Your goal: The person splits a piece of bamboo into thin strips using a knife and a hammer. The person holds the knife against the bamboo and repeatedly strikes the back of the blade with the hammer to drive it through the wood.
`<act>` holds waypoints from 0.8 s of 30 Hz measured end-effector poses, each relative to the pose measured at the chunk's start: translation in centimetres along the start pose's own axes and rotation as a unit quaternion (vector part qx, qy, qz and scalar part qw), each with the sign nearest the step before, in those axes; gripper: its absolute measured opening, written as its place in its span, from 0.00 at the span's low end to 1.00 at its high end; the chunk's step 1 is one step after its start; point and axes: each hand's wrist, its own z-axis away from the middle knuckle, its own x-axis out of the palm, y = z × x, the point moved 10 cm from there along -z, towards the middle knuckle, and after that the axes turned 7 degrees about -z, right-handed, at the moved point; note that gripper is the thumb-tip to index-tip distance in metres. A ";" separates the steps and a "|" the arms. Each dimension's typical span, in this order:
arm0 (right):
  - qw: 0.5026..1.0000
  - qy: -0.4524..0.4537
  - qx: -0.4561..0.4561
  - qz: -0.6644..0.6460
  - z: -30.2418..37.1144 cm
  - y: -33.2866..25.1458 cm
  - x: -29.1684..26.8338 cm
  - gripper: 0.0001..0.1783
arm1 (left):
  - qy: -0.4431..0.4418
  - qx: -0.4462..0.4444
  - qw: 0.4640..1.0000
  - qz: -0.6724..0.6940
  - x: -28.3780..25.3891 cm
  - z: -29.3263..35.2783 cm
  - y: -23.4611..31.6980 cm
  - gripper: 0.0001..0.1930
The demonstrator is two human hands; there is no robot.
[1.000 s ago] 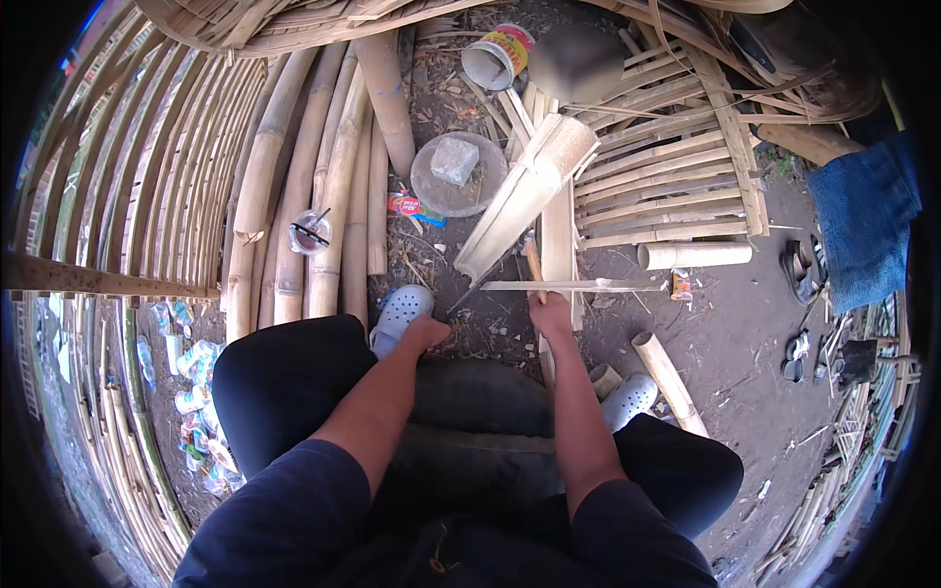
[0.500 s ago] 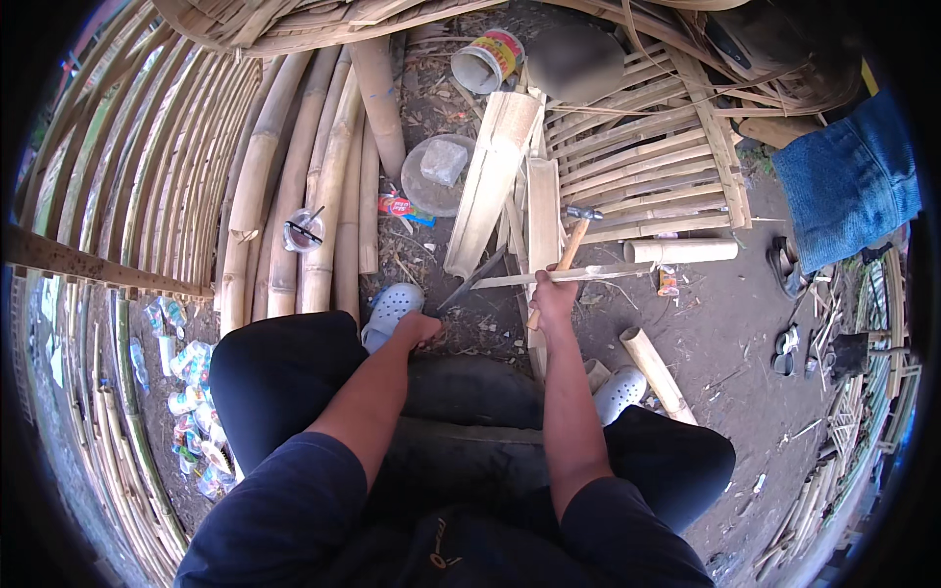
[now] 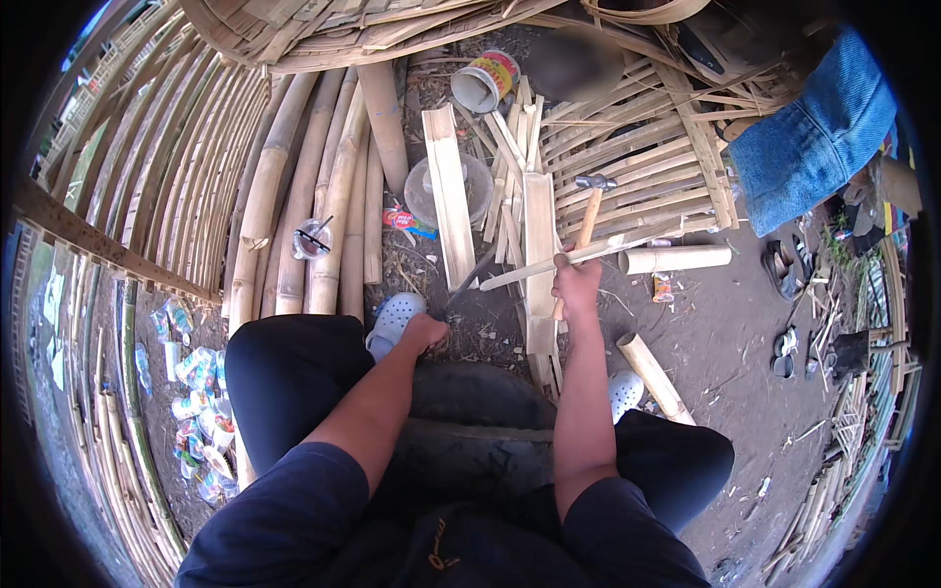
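Note:
My left hand (image 3: 426, 333) is closed, low beside my left shoe, around the handle end of a long dark-bladed knife (image 3: 469, 282). Its blade slants up toward the near end of a pale bamboo strip (image 3: 520, 269). In my right hand (image 3: 576, 284), the wooden handle of a hammer (image 3: 591, 216) is gripped, head pointing away from me. The strip crosses at the same hand; whether the fingers also pinch it I cannot tell. Under the strip stands a split bamboo piece (image 3: 539, 220). Another split bamboo half (image 3: 449, 186) lies to its left.
Whole bamboo poles (image 3: 284, 186) lie at the left beside a slatted bamboo panel (image 3: 176, 167). A plastic cup (image 3: 314, 238) sits on them. Further off are a paint bucket (image 3: 485, 80) and a slatted frame (image 3: 637, 147). Another person's denim-clad leg (image 3: 814, 137) is at the right, near sandals (image 3: 781, 265).
The split bamboo half has shifted left and now covers the pale block on the round disc. My right hand with the hammer has risen slightly and moved right. My left hand has barely moved.

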 end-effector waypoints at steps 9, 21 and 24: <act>0.996 -0.047 -0.075 0.012 3.7 -14.4 1.9 0.11 | 0.031 0.053 0.986 0.153 -7.5 3.6 8.8 0.08; 0.985 -0.112 -0.030 0.130 8.0 -22.8 -1.1 0.10 | 0.038 0.108 0.992 0.052 -23.9 15.9 20.3 0.09; 0.983 -0.103 -0.015 0.149 9.2 -20.6 -2.7 0.10 | 0.003 0.169 0.983 0.075 -21.1 19.8 20.9 0.12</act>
